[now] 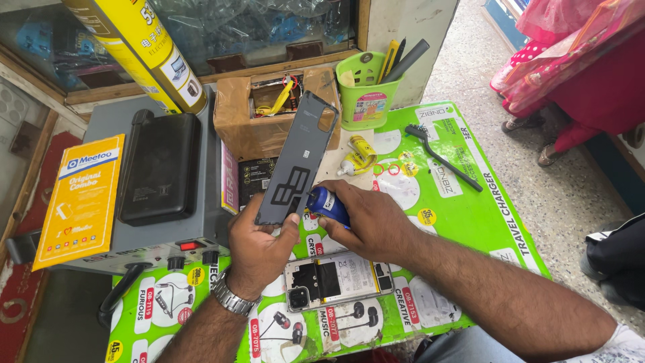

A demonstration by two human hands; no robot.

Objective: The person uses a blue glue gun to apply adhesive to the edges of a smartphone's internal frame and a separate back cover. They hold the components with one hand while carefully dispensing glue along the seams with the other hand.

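Phone back cover (295, 161), dark grey with a cut-out near its upper corner, is held tilted upright above the table (470, 202), its inner face turned towards the camera. Its lower edge is pinched by the left hand (259, 245), whose fingers (290, 225) are closed around the bottom corner, the thumb being pressed on the near face. A metal watch (232, 299) is worn on that wrist. Just to the right of the cover's lower edge, a small blue tube (329, 205) is gripped in the right hand (369, 222); the fingers are curled shut over it, and its tip is pointed at the cover's bottom edge, though whether it touches cannot be told. Below both hands, an opened phone (336, 279) is laid flat on the table with its inner parts exposed. The table is covered by a green printed sheet. Behind the cover, a brown cardboard box (248, 117) with wires inside is seen, and beside it a green cup (366, 97) holding tools. A black brush (440, 158) is laid to the right, well apart from the hands, and a yellow glue tube (359, 154) lies near the box. To the left, a black case (161, 168) is rested on a grey machine (107, 235), with an orange packet (80, 198) beside it.
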